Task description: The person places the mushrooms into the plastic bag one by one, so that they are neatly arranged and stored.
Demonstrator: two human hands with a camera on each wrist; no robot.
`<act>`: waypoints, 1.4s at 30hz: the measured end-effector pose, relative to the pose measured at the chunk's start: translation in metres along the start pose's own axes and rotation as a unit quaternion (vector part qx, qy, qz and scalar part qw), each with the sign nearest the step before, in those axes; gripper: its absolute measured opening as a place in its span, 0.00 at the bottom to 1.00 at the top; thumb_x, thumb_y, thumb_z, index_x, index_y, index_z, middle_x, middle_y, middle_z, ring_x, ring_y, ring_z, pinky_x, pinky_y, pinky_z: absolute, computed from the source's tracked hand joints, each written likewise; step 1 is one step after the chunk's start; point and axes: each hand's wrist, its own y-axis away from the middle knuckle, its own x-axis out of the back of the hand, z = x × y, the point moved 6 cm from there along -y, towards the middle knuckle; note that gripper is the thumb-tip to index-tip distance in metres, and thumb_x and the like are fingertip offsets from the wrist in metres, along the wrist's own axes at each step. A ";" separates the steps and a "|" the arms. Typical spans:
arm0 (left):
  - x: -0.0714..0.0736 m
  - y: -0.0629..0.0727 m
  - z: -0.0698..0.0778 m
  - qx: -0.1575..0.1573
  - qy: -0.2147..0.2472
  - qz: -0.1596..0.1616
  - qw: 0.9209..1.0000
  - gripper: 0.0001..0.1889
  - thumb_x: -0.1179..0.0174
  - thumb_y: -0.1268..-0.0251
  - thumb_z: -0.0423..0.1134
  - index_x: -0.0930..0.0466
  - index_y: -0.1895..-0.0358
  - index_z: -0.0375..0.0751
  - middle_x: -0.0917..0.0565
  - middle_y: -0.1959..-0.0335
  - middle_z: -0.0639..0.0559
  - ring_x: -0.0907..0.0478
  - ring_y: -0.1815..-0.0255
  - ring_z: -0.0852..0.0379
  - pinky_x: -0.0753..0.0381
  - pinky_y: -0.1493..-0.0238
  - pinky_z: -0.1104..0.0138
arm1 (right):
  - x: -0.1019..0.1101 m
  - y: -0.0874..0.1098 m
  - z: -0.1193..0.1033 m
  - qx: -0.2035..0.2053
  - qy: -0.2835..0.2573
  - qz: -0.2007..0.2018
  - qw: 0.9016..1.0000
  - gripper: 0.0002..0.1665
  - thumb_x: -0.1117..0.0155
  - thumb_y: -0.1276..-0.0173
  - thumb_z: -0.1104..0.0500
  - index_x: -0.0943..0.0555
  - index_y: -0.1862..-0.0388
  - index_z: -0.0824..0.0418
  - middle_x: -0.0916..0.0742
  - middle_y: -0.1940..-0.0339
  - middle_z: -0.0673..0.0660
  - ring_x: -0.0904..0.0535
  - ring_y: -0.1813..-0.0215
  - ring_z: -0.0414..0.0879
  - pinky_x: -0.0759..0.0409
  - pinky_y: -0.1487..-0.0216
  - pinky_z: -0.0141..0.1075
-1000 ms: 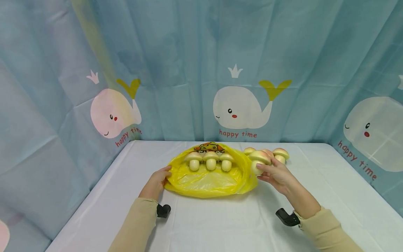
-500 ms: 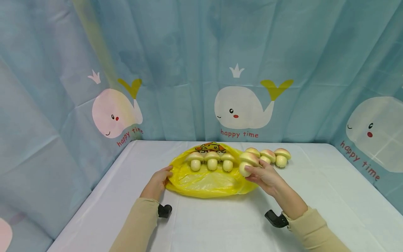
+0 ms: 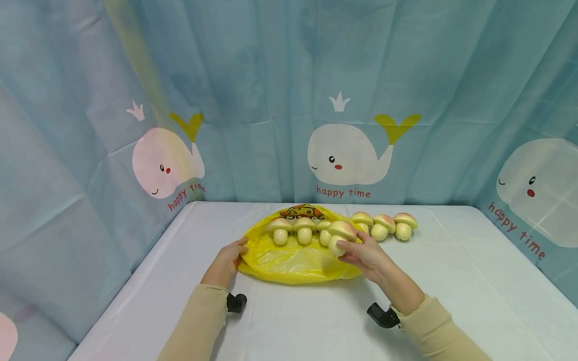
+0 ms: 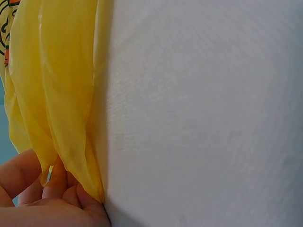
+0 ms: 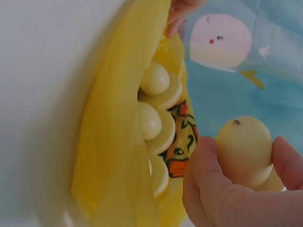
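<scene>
A yellow plastic bag (image 3: pixel 289 260) lies with its mouth spread toward me, a cartoon print on its back wall. Three toy mushrooms (image 3: pixel 304 231) with pinkish caps stand in a row inside it. My left hand (image 3: pixel 226 261) grips the bag's left edge; in the left wrist view the fingers (image 4: pixel 57 182) curl at the gathered plastic. My right hand (image 3: pixel 371 256) pinches another mushroom (image 3: pixel 339 236) by its stem, in front of the bag's right part. The right wrist view shows this held mushroom's (image 5: pixel 244 149) round stem end between thumb and fingers. It partly hides the rightmost mushroom in the bag.
Right of the bag, three more mushrooms (image 3: pixel 381 226) stand in a row on the white tablecloth (image 3: pixel 456 271). A blue curtain (image 3: pixel 253 100) printed with whales closes off the back and sides of the table.
My right hand has carried the mushroom leftward, from beside the bag's right edge to in front of its opening. The left hand keeps its hold on the bag.
</scene>
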 end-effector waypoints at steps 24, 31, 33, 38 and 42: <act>0.001 0.002 0.002 0.002 -0.001 0.009 1.000 0.27 0.58 0.29 0.23 0.44 0.27 0.31 0.44 0.26 0.35 0.40 0.38 0.48 0.34 0.43 0.66 | -0.037 -0.015 0.027 -0.019 0.056 0.014 0.998 0.42 0.35 0.33 0.64 0.46 0.26 0.70 0.23 0.50 0.65 0.24 0.66 0.48 0.18 0.56 0.38; -0.001 0.002 0.002 -0.007 -0.003 0.002 1.000 0.27 0.58 0.28 0.23 0.44 0.26 0.31 0.46 0.25 0.35 0.39 0.39 0.48 0.34 0.43 0.66 | -0.047 -0.021 0.036 -0.025 0.051 0.007 0.998 0.41 0.34 0.34 0.65 0.44 0.27 0.69 0.22 0.51 0.64 0.24 0.66 0.48 0.18 0.58 0.37; -0.002 0.002 0.002 -0.009 -0.006 0.001 1.000 0.27 0.58 0.28 0.24 0.44 0.26 0.31 0.46 0.25 0.35 0.38 0.40 0.48 0.33 0.45 0.67 | -0.050 -0.023 0.038 -0.026 0.053 0.006 0.998 0.42 0.34 0.34 0.65 0.45 0.27 0.69 0.22 0.52 0.64 0.23 0.66 0.48 0.19 0.58 0.38; -0.001 0.001 0.001 -0.009 -0.008 0.007 1.000 0.27 0.58 0.28 0.24 0.43 0.26 0.32 0.46 0.25 0.35 0.38 0.41 0.49 0.33 0.47 0.68 | -0.060 -0.026 0.042 -0.027 0.063 -0.002 0.998 0.47 0.33 0.35 0.64 0.49 0.25 0.70 0.21 0.52 0.64 0.23 0.65 0.48 0.19 0.57 0.39; -0.001 0.000 0.000 -0.006 -0.007 0.009 1.000 0.27 0.58 0.28 0.24 0.44 0.26 0.32 0.47 0.24 0.35 0.40 0.38 0.48 0.35 0.43 0.65 | -0.068 -0.031 0.047 -0.030 0.064 -0.002 0.997 0.46 0.33 0.36 0.65 0.48 0.26 0.71 0.21 0.53 0.63 0.24 0.65 0.48 0.19 0.59 0.38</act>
